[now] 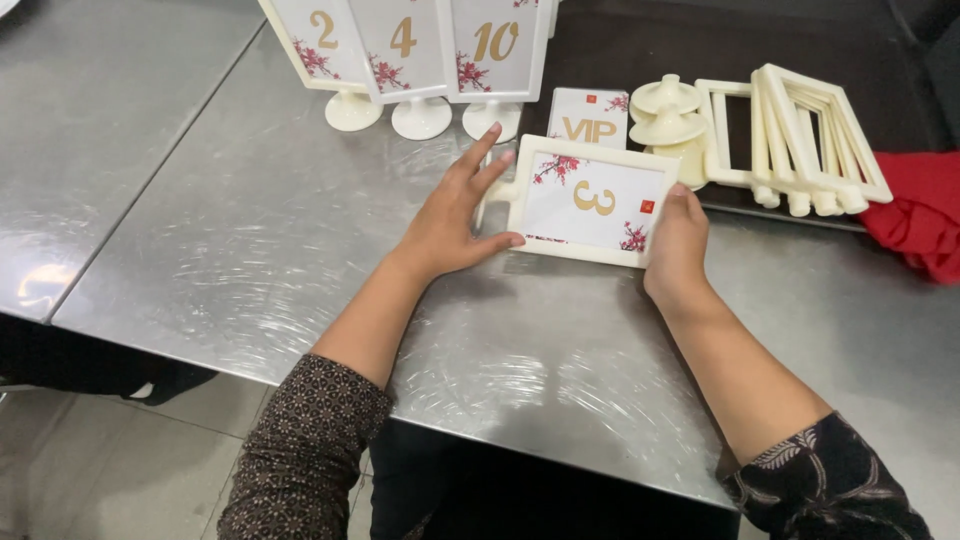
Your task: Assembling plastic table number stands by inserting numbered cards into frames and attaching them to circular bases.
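A cream frame [592, 198] with a white numbered card decorated with pink blossoms lies flat on the steel table [250, 230]. My left hand [452, 220] rests against the frame's left edge, fingers spread, thumb touching its near corner. My right hand [678, 245] grips the frame's right end, thumb on the rim. A short stem sticks out from the frame's left side under my left fingers.
Three upright numbered card stands [405, 50] on round bases stand at the back. A loose printed card [588, 118], stacked round bases [666, 112], several empty cream frames [800, 140] and a red cloth [920, 210] sit to the right. A table seam runs at left.
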